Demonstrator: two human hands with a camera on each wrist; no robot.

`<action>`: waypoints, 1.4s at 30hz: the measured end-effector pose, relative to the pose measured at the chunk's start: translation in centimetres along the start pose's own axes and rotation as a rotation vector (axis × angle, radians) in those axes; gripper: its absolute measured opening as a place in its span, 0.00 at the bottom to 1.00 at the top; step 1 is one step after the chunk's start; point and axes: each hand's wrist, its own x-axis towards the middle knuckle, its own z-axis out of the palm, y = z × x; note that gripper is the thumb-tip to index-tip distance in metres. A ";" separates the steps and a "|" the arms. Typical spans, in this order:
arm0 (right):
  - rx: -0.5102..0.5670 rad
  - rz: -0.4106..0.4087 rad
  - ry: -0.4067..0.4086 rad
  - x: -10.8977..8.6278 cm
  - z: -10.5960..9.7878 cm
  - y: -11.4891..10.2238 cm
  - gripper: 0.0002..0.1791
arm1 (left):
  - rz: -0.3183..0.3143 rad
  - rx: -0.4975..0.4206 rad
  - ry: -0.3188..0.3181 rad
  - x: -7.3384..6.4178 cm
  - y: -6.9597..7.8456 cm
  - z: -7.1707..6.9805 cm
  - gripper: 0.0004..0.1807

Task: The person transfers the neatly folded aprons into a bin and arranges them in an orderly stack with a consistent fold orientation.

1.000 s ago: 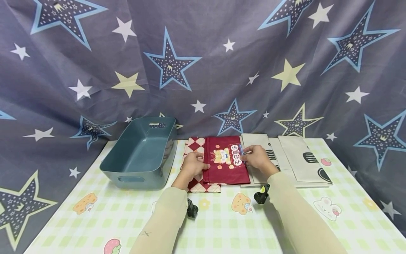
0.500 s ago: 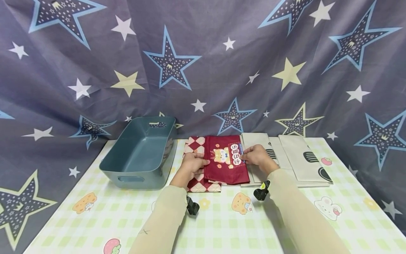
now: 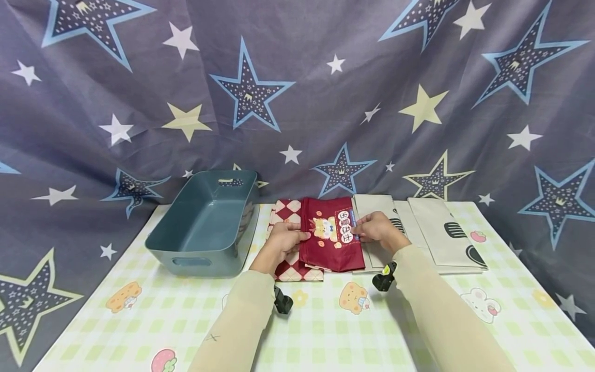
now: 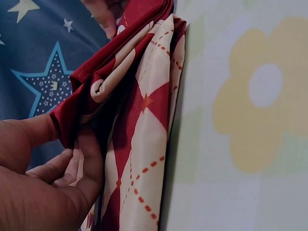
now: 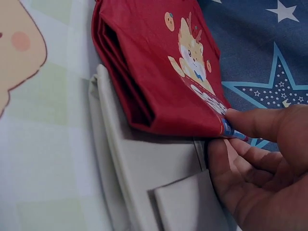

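Note:
A folded red cloth point(image 3: 332, 256) with a cartoon animal and white lettering lies between both hands. My left hand point(image 3: 280, 245) pinches its left edge, thumb on top and fingers underneath. At the opposite edge, by a small blue label, my right hand point(image 3: 380, 230) pinches it the same way. In the left wrist view, the gripped edge stands raised over a red-and-cream diamond-patterned cloth point(image 4: 147, 139). The right wrist view shows the stacked folds of the red cloth bowing over a folded off-white cloth point(image 5: 154, 168).
Left of the cloths stands a blue-green plastic bin point(image 3: 204, 263) with handle slots. Another off-white cloth with black prints point(image 3: 434, 227) lies at the right. The table point(image 3: 325, 341) has a pale green checked cover, and a star-patterned curtain point(image 3: 297, 181) hangs behind.
The red cloth's left edge has shifted slightly right and its front edge now bows a little. Both hands keep their grip and have barely moved.

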 end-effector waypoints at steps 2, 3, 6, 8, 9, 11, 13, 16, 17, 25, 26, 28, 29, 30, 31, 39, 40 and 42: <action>0.001 -0.005 -0.001 -0.1 0.0 -0.1 0.12 | 0.001 -0.006 0.003 -0.1 0.0 0.0 0.20; 0.000 -0.008 -0.001 -0.1 0.0 -0.1 0.12 | 0.004 -0.007 0.005 -0.1 0.0 0.0 0.20; 0.006 -0.013 0.003 -0.1 0.0 -0.2 0.12 | 0.009 -0.003 0.009 -0.3 0.1 -0.1 0.21; 0.014 -0.014 0.009 0.0 0.1 -0.1 0.12 | 0.012 -0.001 0.012 -0.3 0.1 0.0 0.21; 0.020 -0.014 0.012 0.0 0.1 -0.1 0.12 | 0.015 -0.002 0.012 -0.3 0.1 0.0 0.21; 0.031 -0.017 0.016 0.0 0.1 -0.1 0.13 | 0.019 -0.009 0.012 -0.3 0.1 0.1 0.21; 0.045 -0.020 0.016 0.0 0.1 -0.1 0.13 | 0.021 -0.014 0.016 -0.4 0.1 0.2 0.21; 0.062 -0.026 0.014 -0.1 0.1 -0.1 0.13 | 0.022 -0.020 0.027 -0.3 0.1 0.4 0.22; 0.067 -0.028 0.014 -0.1 0.1 -0.1 0.13 | 0.021 -0.019 0.031 -0.3 0.1 0.4 0.23; 0.081 -0.057 0.023 -0.3 0.0 -0.4 0.14 | 0.023 -0.013 0.056 -0.3 0.1 0.4 0.24; 0.077 -0.058 0.024 -0.3 0.0 -0.5 0.14 | 0.024 -0.017 0.056 -0.3 0.1 0.4 0.24; 0.074 -0.057 0.028 -0.3 0.0 -0.5 0.14 | 0.029 -0.022 0.056 -0.3 0.1 0.3 0.23; 0.072 -0.056 0.030 -0.3 0.0 -0.5 0.14 | 0.030 -0.022 0.055 -0.3 0.2 0.3 0.22; 0.071 -0.056 0.032 -0.3 0.0 -0.5 0.14 | 0.032 -0.025 0.054 -0.3 0.2 0.2 0.22; 0.071 -0.056 0.034 -0.3 0.1 -0.5 0.14 | 0.032 -0.027 0.052 -0.3 0.3 0.2 0.21; 0.104 -0.067 0.025 -0.5 0.1 -0.6 0.16 | 0.037 -0.042 0.043 -0.6 0.6 0.0 0.21; 0.109 -0.067 0.024 -0.5 0.1 -0.6 0.16 | 0.038 -0.045 0.042 -0.6 0.6 0.0 0.22; 0.123 -0.070 0.023 -0.5 0.1 -0.6 0.16 | 0.039 -0.049 0.039 -0.6 0.7 -0.1 0.22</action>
